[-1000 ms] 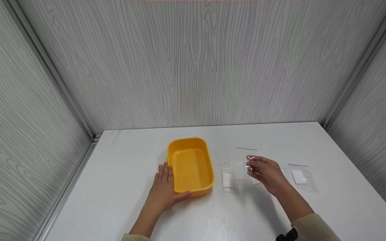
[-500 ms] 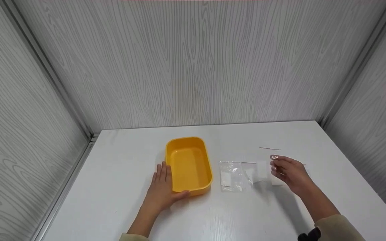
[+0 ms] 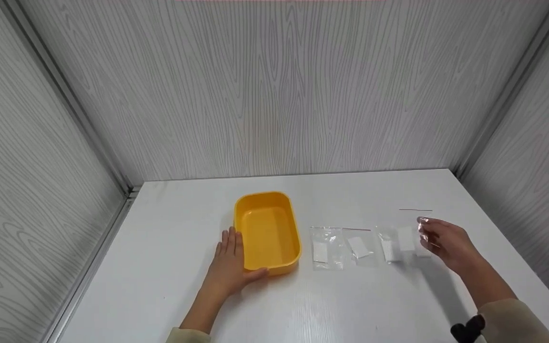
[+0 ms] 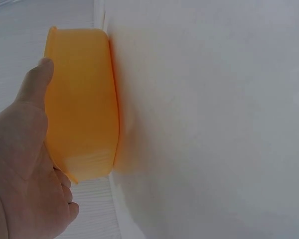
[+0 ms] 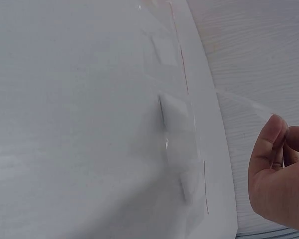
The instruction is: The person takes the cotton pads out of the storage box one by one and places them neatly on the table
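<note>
My left hand point(image 3: 229, 267) lies with straight fingers along the left side of a yellow plastic tray point(image 3: 269, 233), its thumb at the near rim. In the left wrist view the thumb point(image 4: 37, 82) touches the rim of the tray point(image 4: 82, 104). My right hand point(image 3: 451, 247) pinches a clear zip bag point(image 3: 406, 238) between thumb and fingers. A white piece shows inside that bag, which hangs over the row of bags at the right. Its clear plastic point(image 5: 244, 103) runs to my fingertips in the right wrist view.
Right of the tray, several similar bags lie in a row on the white table point(image 3: 341, 305): one bag point(image 3: 321, 252), a tilted bag point(image 3: 359, 247) and another bag point(image 3: 389, 250). One more is partly behind my right hand. Grey wood-grain panels point(image 3: 274, 95) enclose the table's back and sides.
My right hand has moved rightward above the row with the pinched bag, uncovering bags on the left side of the row. My left hand stays at the tray.
</note>
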Demonstrator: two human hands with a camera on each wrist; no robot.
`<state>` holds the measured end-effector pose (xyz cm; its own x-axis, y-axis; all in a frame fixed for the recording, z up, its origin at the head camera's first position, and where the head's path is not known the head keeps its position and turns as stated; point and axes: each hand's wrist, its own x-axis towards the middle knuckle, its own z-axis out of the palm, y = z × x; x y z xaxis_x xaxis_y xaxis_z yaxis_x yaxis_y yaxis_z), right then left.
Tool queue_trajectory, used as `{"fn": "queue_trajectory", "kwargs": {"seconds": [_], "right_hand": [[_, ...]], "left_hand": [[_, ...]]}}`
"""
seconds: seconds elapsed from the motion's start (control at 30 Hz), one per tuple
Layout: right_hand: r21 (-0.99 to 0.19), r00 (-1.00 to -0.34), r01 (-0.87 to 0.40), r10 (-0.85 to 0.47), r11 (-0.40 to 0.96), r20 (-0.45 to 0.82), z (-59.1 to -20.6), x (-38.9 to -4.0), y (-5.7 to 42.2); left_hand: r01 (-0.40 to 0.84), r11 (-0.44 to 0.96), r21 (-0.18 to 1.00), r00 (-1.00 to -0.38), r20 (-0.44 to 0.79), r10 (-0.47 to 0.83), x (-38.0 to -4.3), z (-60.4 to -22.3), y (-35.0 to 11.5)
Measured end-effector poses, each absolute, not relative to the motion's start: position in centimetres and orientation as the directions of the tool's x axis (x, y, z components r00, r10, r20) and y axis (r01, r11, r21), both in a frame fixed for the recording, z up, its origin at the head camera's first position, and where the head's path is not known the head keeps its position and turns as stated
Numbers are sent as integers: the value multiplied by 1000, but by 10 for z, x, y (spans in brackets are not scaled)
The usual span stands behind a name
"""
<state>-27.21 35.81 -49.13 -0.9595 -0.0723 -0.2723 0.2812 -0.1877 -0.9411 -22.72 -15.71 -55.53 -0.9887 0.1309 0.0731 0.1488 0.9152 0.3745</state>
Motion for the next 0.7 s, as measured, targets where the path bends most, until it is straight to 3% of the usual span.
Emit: {"fn": "queue_trajectory", "kwargs": {"seconds": [0.7], "right_hand": [[-894,-916,397,-23,-208,-401,-505,-277,433]], "left_hand": [[163,920,357,-986,89,140,-228,-555,-156]]}}
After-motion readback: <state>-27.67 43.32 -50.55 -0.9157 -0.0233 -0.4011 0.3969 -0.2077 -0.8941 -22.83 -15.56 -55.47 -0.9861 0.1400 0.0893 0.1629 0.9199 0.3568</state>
